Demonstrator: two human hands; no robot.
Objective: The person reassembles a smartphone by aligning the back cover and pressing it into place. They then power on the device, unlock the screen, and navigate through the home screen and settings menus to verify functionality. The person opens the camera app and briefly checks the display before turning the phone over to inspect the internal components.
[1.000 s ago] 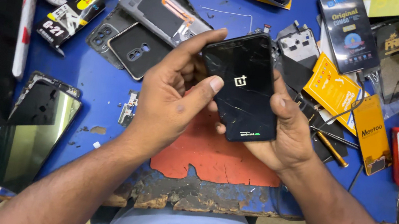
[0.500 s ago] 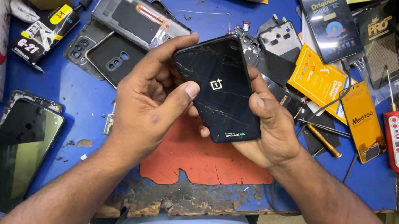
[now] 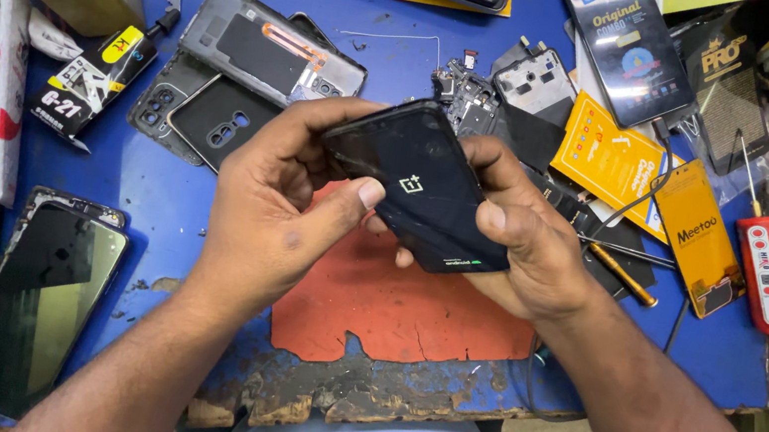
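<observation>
Both hands hold a black phone (image 3: 424, 186) back side up, raised a little above the worn blue tabletop (image 3: 156, 204) and over the torn orange mat (image 3: 392, 307). The left hand (image 3: 280, 211) grips the phone's upper-left end, fingers curled under it and the thumb laid flat across the glossy back. The right hand (image 3: 524, 256) cradles the lower-right end from beneath, its thumb pressed on the edge. Both sets of fingers are closed on the phone, none spread wide.

The step in hand looks like inspecting or working the phone's back panel, feeling along its edges. The back shows thin scratches or cracks, so any further pressing calls for even, gentle force from both thumbs, with the phone kept over the mat.

Around them lie a loose phone screen (image 3: 37, 298) near the left edge, a grey back cover (image 3: 272, 55), a black phone case (image 3: 222, 123), yellow part packets (image 3: 613, 158) and a red-handled screwdriver (image 3: 768, 270) well to the right
</observation>
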